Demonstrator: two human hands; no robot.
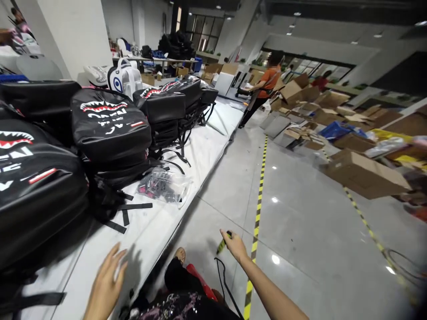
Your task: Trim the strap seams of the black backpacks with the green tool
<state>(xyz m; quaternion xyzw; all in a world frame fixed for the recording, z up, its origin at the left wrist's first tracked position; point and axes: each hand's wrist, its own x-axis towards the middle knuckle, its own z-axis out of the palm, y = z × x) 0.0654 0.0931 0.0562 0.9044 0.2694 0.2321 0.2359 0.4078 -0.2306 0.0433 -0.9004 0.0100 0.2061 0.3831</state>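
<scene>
My left hand (107,281) is over the near end of the white-covered table (147,235), its fingers apart and nothing in them. Black backpacks (111,129) with red-and-white shark-teeth prints stand in rows on the table, their straps trailing toward the edge. A clear plastic bag (163,184) with dark and pink contents lies near that edge, beyond my left hand. Over the floor to the right, my right hand (236,246) is closed around a slim yellow-green tool (221,246) with black parts; its exact kind is unclear. A black cord (220,271) hangs just below it.
A person in an orange top (271,80) stands at the table's far end. Flattened and open cardboard boxes (363,173) are heaped along the right. Yellow-black tape (258,209) runs along the grey floor. A white backpack (125,80) stands behind the black ones.
</scene>
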